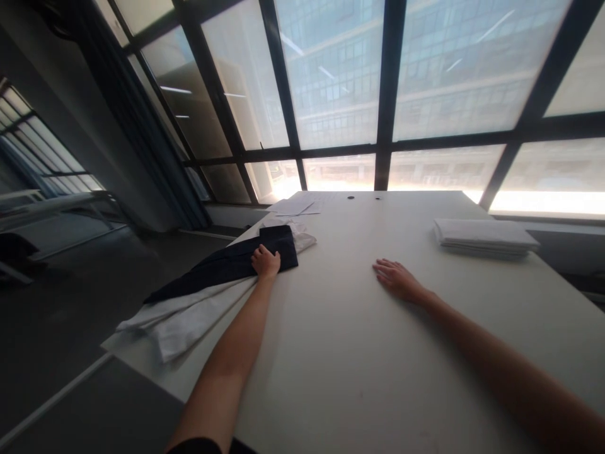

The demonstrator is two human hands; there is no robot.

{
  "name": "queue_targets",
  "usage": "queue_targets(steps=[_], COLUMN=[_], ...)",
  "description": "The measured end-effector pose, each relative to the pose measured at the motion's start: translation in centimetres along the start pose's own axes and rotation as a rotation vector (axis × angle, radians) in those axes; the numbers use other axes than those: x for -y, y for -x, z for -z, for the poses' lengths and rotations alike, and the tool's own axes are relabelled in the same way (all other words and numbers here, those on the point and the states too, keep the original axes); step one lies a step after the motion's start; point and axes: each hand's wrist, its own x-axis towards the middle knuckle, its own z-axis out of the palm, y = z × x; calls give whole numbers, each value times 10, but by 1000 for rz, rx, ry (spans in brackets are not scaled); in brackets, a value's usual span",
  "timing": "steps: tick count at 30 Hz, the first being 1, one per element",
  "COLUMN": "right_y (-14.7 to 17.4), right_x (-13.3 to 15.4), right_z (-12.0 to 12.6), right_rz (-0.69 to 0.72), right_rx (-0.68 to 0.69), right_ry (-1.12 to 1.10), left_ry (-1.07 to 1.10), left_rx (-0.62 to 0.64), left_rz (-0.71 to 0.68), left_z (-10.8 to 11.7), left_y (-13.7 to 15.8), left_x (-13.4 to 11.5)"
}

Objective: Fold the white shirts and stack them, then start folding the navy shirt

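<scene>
A dark navy garment (227, 261), perhaps trousers, lies at the left side of the table on top of white garments (189, 315). My left hand (266, 260) is on the navy cloth near its right end, with the fingers curled into the fabric. Over the middle of the white table (326, 328), my right hand (396, 277) lies palm down with its fingers stretched out, holding nothing. To the right and beyond it sits a folded stack of white cloth (484, 236).
Paper sheets (295, 206) rest at the table's far left edge. Two small round dark fittings, one of them a black disc (350, 197), show at the far edge. Large windows stand behind the table. The white garments reach the table's left edge.
</scene>
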Motion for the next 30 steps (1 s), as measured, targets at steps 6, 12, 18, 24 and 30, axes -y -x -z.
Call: queue_targets(steps=[6, 12, 18, 24, 30], right_y=[1, 1, 1, 1, 1], right_x=[3, 4, 3, 4, 5], right_z=[3, 5, 4, 4, 6], right_rz=[-14, -18, -4, -11, -28], right_rx=[1, 6, -11, -11, 6], right_ry=[4, 14, 28, 26, 23], left_ry=[58, 152, 278, 304, 172], left_rx=[66, 176, 187, 210, 287], left_rz=[133, 131, -67, -301, -496], left_z=[-4, 3, 7, 21, 44], left_y=[-16, -26, -23, -2, 49], left_x=[5, 12, -14, -72, -119])
